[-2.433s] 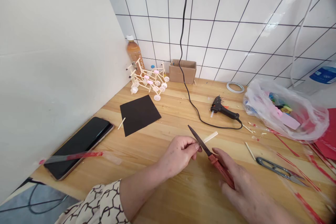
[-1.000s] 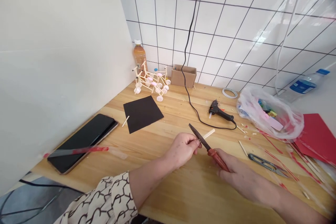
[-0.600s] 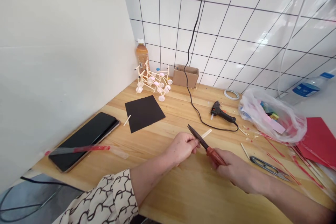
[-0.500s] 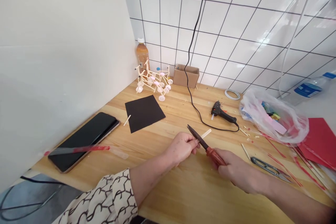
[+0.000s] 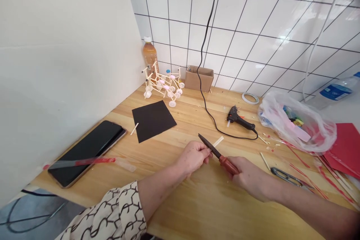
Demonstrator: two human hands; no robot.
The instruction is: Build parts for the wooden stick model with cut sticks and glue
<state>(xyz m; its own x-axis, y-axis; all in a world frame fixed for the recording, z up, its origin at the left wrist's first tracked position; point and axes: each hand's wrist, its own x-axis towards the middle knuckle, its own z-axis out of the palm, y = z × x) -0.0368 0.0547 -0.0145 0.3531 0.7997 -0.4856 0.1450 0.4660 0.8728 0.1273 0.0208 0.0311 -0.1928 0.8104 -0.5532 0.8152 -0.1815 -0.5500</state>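
My left hand [image 5: 194,156] is closed in a pinch on a small pale wooden stick [image 5: 218,141]. The stick's far end shows past the tool; the rest is hidden by fingers and blade. My right hand [image 5: 247,174] is wrapped around the red handle of a file [image 5: 209,145]. Its dark tapered blade lies across the stick, close to my left fingertips, and points up and to the left. A black square sheet [image 5: 154,121] lies beyond my left hand, with a short stick [image 5: 134,129] at its left edge. Thread snips [image 5: 291,178] rest to the right of my right forearm.
A glue gun [image 5: 239,118] with a black cord lies behind my hands. Stick models with wheels [image 5: 163,84], a drink bottle [image 5: 150,54] and a cardboard box [image 5: 199,78] stand at the back. A phone [image 5: 87,153] lies left, a plastic bag [image 5: 295,123] right.
The view has shifted slightly. Both hands keep their hold, and the file still lies across the stick; any stroke of the file is too small to make out.
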